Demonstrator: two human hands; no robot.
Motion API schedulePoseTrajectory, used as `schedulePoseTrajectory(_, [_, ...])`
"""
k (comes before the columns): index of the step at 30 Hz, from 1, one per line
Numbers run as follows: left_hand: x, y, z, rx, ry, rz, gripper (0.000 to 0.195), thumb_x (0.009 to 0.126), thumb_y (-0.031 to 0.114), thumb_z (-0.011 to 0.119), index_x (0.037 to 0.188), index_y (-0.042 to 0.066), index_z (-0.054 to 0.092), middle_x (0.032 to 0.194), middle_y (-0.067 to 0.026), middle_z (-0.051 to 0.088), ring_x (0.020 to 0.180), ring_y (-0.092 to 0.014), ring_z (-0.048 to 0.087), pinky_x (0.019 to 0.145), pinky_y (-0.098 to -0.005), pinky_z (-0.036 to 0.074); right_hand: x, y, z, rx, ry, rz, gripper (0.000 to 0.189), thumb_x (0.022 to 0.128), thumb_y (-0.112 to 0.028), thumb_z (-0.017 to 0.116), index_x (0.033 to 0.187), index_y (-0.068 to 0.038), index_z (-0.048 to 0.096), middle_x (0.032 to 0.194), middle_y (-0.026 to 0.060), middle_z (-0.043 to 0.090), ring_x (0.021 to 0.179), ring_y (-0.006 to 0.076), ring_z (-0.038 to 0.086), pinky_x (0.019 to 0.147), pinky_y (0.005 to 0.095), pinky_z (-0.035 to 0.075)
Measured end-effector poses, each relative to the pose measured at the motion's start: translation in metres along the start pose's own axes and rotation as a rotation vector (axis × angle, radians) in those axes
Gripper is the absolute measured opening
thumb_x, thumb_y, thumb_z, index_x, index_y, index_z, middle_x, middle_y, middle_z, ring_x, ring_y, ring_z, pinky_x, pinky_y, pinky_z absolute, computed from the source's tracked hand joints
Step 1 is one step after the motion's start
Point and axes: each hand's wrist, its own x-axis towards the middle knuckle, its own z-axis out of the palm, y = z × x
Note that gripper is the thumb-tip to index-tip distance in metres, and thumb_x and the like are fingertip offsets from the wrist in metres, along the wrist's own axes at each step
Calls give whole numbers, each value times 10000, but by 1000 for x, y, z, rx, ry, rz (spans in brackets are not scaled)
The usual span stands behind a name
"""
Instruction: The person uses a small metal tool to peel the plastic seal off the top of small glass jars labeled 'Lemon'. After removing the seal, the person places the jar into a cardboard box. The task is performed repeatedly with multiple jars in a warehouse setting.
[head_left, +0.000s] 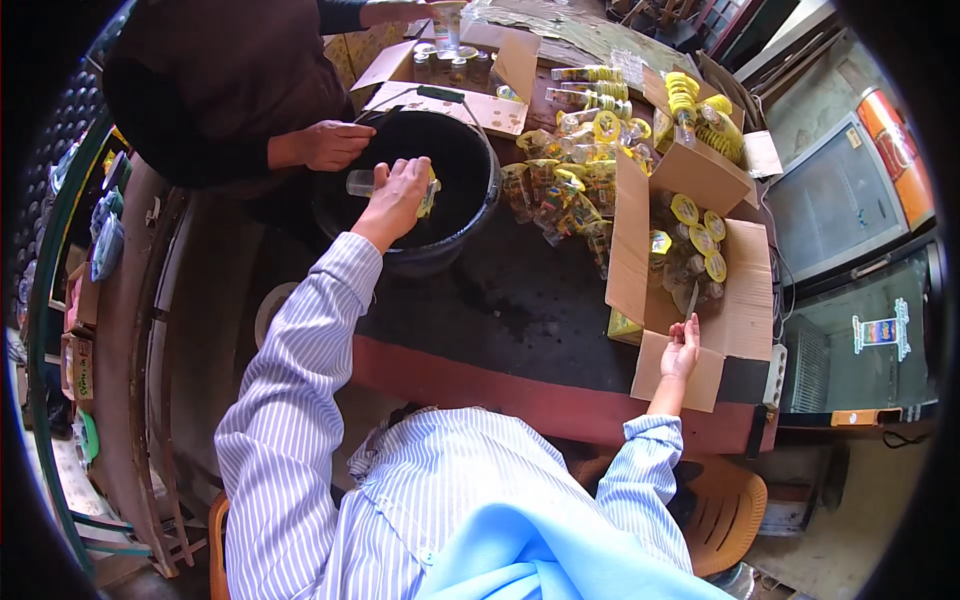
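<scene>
My left hand (397, 196) grips a clear plastic cup (360, 183) with yellow printing. The cup lies sideways above the mouth of a black bucket (491, 176). My right hand (681, 349), palm up, holds a thin blade, apparently a knife (693, 298), at the near side of an open cardboard box (628, 240). Inside that box are several clear cups with round yellow lids (703, 239). Between bucket and box lies a pile of crumpled, yellow-printed plastic cups (566, 187).
Across the bucket, a co-worker's hand (330, 146) is near its rim; another hand (397, 11) holds a cup (448, 30). Behind stand a box of cups (450, 105) and a box with stacked yellow-rimmed cups (701, 161). A glass-door cooler (847, 337) is at right.
</scene>
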Motion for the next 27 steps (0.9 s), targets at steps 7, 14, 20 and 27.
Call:
schedulePoseTrajectory(7, [-4,3,-4,476,-16,134,357,673,58,584,997,77,435,923,-45,523,941,-190,474,794,-348,282,13,13,-12,113,-34,-30,250,823,-56,543,1070,-19,527,820,24,572,760,130,540,768,232,448])
schedulePoseTrajectory(14, [2,9,-5,684,-48,147,282,696,87,565,954,110,455,901,-12,514,941,-163,450,797,-316,275,17,15,-19,165,-11,32,265,822,-68,548,1084,-42,518,810,26,574,775,137,548,794,239,437])
schedulePoseTrajectory(20, [0,25,-11,896,-51,134,149,734,101,538,881,110,514,820,-15,560,886,-149,486,822,-329,255,19,16,-25,162,-12,66,213,823,-98,555,1035,-86,562,794,15,598,749,133,573,813,266,430])
schedulePoseTrajectory(27, [-4,26,-23,871,-130,160,131,755,95,522,883,88,551,799,-23,579,857,-165,537,898,-343,233,18,18,-23,150,-43,33,265,818,-80,557,1081,-56,525,833,9,569,784,137,545,834,249,408])
